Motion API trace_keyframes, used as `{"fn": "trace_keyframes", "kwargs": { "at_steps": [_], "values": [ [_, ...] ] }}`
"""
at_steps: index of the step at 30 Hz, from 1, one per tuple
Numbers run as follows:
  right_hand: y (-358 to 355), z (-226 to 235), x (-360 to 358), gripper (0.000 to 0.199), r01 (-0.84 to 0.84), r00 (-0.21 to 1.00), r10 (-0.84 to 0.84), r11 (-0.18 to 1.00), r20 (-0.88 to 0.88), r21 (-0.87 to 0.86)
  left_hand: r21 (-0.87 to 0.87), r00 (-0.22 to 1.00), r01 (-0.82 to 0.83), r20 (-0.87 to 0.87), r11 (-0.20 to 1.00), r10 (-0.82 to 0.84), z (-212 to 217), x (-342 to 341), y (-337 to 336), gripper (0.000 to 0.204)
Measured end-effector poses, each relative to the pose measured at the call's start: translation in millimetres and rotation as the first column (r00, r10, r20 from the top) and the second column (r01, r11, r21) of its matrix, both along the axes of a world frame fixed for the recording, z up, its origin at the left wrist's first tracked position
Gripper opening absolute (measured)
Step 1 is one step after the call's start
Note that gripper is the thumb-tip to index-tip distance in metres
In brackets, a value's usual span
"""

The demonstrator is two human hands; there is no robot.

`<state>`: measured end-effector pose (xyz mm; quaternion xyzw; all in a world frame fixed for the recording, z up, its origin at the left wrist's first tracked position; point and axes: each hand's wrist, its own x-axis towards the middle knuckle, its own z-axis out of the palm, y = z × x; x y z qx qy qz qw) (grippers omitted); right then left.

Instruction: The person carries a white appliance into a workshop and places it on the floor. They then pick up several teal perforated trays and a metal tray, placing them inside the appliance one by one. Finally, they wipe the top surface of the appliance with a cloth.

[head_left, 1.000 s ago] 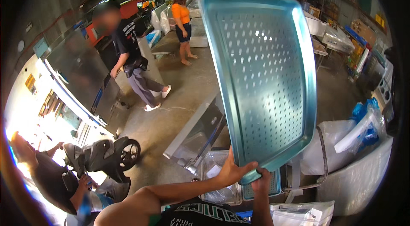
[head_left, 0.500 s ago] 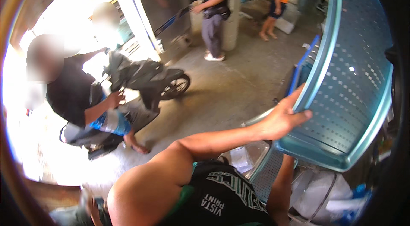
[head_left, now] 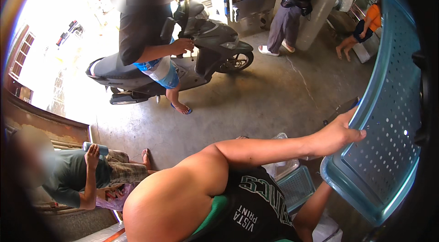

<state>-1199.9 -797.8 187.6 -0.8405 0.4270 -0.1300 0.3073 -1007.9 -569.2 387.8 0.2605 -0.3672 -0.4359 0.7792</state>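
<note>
Judged step: holding up perforated tray (head_left: 379, 150). My left hand (head_left: 337, 136) grips tray's left rim; right hand behind tray, closure hidden, cannot tell. Next move likely needs steady support.

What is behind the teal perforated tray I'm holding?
Your right forearm runs behind the lower edge of the tray, hiding the right hand. Your left hand grips the tray, thumb in front, fingers mostly covered. I can't make out anything else there.
</note>
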Motion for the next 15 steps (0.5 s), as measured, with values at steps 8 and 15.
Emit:
{"fn": "trace_keyframes", "kwargs": {
  "at_steps": [8, 15],
  "values": [
    [104.2, 40.9, -73.9, 0.050, -0.035, 0.999, 0.035, 0.999, -0.017, -0.006, 0.025, 0.991, -0.024, -0.128, 0.999, 0.027, -11.4, -4.1, 72.7, 0.063],
    [127.9, 55.4, -79.3, 0.048, 0.060, 0.998, -0.060, 0.998, 0.005, 0.003, 0.050, 0.976, 0.018, -0.218, 0.999, -0.006, -31.4, -1.0, 46.8, 0.061]
  ]
}}
